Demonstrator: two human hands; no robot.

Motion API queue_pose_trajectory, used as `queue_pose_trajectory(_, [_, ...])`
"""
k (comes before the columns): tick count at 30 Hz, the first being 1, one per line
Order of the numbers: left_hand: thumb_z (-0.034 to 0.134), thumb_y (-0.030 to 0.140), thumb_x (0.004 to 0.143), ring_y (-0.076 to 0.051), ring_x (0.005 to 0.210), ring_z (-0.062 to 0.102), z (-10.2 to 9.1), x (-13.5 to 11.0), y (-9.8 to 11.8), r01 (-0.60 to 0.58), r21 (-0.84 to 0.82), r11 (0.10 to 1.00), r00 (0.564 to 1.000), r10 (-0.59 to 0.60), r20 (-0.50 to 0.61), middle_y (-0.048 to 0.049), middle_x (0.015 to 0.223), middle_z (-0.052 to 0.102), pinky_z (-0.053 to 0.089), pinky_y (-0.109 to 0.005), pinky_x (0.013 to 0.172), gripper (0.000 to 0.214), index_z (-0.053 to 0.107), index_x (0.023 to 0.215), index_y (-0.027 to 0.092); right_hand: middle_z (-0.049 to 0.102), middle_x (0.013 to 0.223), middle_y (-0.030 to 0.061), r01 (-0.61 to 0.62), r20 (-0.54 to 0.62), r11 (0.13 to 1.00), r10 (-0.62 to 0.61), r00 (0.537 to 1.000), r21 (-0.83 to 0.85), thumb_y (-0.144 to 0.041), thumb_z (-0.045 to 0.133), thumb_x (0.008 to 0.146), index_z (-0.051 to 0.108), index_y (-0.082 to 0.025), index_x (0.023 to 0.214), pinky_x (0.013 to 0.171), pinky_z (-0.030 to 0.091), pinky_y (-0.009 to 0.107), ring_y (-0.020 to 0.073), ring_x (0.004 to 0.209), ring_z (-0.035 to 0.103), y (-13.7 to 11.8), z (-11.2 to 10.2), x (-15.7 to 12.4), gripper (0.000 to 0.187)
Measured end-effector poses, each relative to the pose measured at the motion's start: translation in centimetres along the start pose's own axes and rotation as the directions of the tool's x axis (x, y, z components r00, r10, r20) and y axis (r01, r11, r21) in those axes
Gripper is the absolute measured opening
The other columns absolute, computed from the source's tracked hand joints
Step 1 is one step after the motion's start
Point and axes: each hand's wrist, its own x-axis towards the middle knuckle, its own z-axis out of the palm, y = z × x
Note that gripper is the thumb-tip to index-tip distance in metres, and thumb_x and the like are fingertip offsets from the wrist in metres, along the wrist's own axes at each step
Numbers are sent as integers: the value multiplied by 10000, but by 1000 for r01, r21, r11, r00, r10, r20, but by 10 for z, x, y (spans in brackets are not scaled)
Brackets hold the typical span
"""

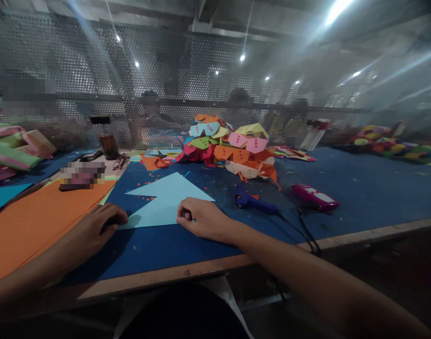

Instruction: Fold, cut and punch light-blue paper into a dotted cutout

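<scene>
A light blue sheet of paper [173, 197], folded or cut into pointed shapes, lies flat on the blue table top. At its left corner, my left hand [104, 221] is closed, thumb and fingers pinching the paper. My right hand [197, 217] rests on the sheet near its front edge, fingers curled in and closed against the paper. Right of that hand lies a dark blue glue gun [254, 202] with a cord. Large orange sheets [60, 212] lie beside my left forearm.
Folded paper masks [243, 146] are piled at the back centre. Orange-handled scissors [161, 162] lie left of them. A purple device [314, 197], a dark-lidded bottle [107, 139], a blurred-out object [82, 175] and paper scraps are on the table. Behind stands a perforated metal screen [95, 70].
</scene>
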Motion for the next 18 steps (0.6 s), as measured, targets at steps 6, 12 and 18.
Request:
queue_pose_trajectory(6, [464, 228, 841, -283, 993, 638, -1, -1, 4, 15, -34, 999, 1000, -16, -25, -40, 971, 705, 506, -403, 899, 191, 628, 935, 253, 621, 835, -5, -1, 9, 1000, 1, 1000, -2, -193, 638, 892, 638, -169, 904, 670, 356, 233, 114, 715, 533, -1, 0, -1, 27])
queue_pose_trajectory(12, [412, 122, 763, -268, 991, 655, -4, -3, 1, 21, -76, 997, 999, -24, -36, -16, 965, 713, 523, -394, 905, 322, 654, 939, 240, 619, 832, -5, -2, 6, 1000, 2, 1000, 0, -195, 636, 891, 633, -170, 898, 665, 356, 233, 112, 710, 532, -1, 0, 0, 26])
queue_pose_trajectory(18, [470, 325, 898, -281, 997, 642, -5, 6, 17, 66, -70, 995, 997, -69, -33, -41, 997, 712, 508, -411, 907, 234, 674, 965, 234, 613, 827, -8, -1, 5, 1000, 1, 1000, -3, -195, 642, 889, 633, -168, 898, 665, 354, 230, 108, 702, 526, -1, 0, 0, 30])
